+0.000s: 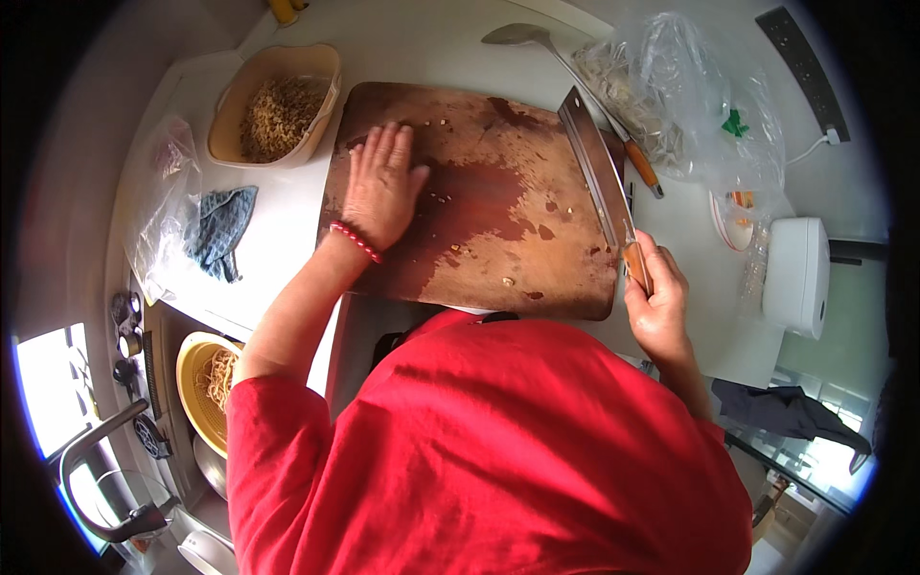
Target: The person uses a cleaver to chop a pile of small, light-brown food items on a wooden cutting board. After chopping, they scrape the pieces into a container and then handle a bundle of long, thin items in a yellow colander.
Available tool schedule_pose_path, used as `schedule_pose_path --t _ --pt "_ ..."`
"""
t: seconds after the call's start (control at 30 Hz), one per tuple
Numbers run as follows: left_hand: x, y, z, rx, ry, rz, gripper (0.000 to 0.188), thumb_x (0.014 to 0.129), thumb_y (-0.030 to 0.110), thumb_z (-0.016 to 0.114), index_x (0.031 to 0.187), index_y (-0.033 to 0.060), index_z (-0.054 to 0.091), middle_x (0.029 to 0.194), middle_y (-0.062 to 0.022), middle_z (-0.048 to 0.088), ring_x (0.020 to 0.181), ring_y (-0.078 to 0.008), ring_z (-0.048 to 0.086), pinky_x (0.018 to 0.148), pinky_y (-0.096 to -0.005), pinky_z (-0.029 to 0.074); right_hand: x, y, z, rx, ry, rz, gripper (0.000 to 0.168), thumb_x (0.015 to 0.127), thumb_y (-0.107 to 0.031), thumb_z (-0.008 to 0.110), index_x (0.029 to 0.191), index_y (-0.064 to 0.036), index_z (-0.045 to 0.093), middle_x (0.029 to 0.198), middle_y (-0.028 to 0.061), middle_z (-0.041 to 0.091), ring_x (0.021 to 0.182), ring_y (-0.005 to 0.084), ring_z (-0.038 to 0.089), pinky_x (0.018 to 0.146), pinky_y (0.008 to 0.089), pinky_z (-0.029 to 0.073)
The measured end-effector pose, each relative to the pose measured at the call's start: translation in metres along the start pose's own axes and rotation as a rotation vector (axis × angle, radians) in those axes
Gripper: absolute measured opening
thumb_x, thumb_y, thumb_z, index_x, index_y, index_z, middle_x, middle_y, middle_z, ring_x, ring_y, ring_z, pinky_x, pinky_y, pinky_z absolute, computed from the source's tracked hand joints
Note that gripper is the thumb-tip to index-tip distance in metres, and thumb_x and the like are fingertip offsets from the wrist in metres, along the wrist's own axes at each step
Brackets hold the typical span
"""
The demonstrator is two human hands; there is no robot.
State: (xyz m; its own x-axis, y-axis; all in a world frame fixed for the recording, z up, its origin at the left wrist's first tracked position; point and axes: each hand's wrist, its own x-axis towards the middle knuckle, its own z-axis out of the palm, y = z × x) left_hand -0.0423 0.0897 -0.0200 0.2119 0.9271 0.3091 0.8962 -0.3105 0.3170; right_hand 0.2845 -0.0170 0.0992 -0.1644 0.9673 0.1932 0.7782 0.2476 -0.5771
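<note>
My left hand [381, 183] lies palm down on the left part of a wooden cutting board [489, 269], its thumb spread from the fingers and nothing in its grip. A red bead bracelet [357, 241] circles that wrist. In my right hand [660, 302] is the wooden handle of a kitchen cleaver [593, 169]; its wide blade stands tilted along the board's right edge. Small pale crumbs are scattered over the board, which has dark wet patches. Beyond my left hand, a beige plastic basin [223, 147] holds finely chopped food [282, 118].
A wok spatula [589, 90] and a clear plastic bag [708, 108] lie right of the board. A white box [794, 277] stands farther right. On the left are a blue cloth [224, 226], another plastic bag [165, 208], and a yellow colander [188, 384] of stringy food in the sink area.
</note>
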Motion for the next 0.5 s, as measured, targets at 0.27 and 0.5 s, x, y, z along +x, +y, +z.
schedule_pose_path --t 0.27,0.5 --pt "0.039 0.028 -0.002 -0.098 0.089 0.082 0.045 0.092 0.025 0.049 0.13 0.0022 0.044 0.139 -0.0192 0.04 0.132 -0.0358 0.032 0.108 -0.0484 0.025 -0.018 -0.014 0.026 0.117 -0.022 -0.032 0.056 0.069 0.014 0.052 0.123 0.0 0.05 0.1 0.019 0.056 0.083 0.0369 0.057 0.075 0.0387 0.048" --pt "0.019 0.025 -0.001 -0.287 -0.122 0.254 0.041 0.091 0.023 0.051 0.127 0.0023 0.05 0.134 -0.0172 0.046 0.128 -0.034 0.038 0.107 -0.0447 0.027 0.0 -0.023 0.031 0.154 -0.018 -0.161 0.055 0.07 0.015 0.051 0.123 0.002 0.048 0.101 0.0196 0.056 0.087 0.036 0.055 0.076 0.0382 0.047"
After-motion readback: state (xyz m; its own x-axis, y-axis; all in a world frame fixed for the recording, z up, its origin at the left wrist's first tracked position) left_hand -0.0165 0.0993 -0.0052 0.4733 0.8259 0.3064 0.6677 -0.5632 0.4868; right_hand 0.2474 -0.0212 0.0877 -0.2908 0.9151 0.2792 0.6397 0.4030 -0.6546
